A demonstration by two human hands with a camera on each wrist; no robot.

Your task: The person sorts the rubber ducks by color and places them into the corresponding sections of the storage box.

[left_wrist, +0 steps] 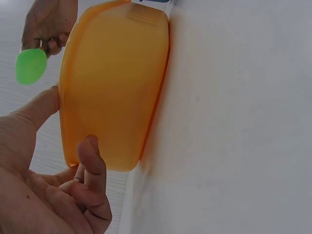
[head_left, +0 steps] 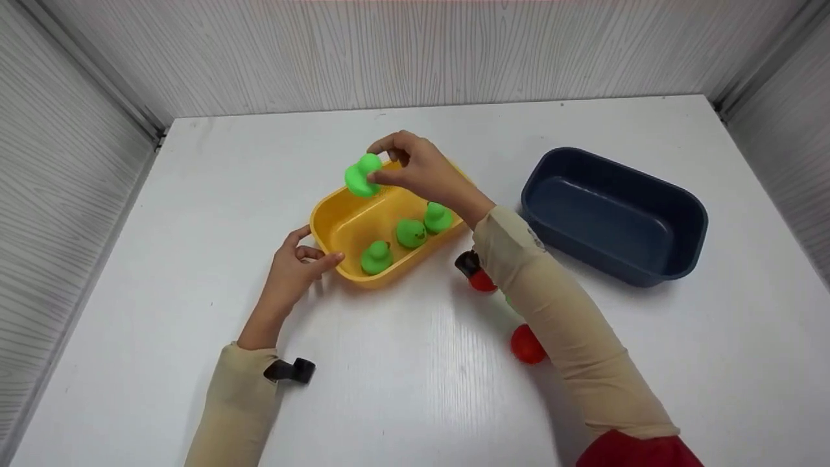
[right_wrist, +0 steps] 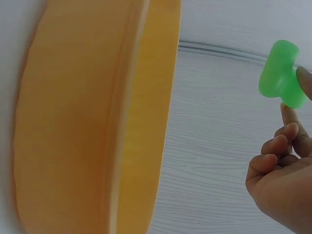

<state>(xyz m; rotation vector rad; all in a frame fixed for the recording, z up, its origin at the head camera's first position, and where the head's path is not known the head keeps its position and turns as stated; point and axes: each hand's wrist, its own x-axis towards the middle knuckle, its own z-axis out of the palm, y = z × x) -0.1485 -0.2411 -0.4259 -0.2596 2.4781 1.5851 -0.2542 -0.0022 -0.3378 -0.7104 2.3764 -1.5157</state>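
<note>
Right hand [head_left: 418,170] pinches green duck [head_left: 361,175] at fingertips, above far end of yellow tub [head_left: 337,224]. Left hand [head_left: 295,266], fingers relaxed, touches tub's near end. Only head view shows three ducks [head_left: 410,233] inside tub.

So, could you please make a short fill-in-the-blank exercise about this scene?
1. The right hand pinches a ____ toy duck.
2. ____ ducks lie inside the yellow tub.
3. The left hand touches the ____ tub.
4. The dark blue tub holds ____.

Missing words: green; three; yellow; nothing
</note>
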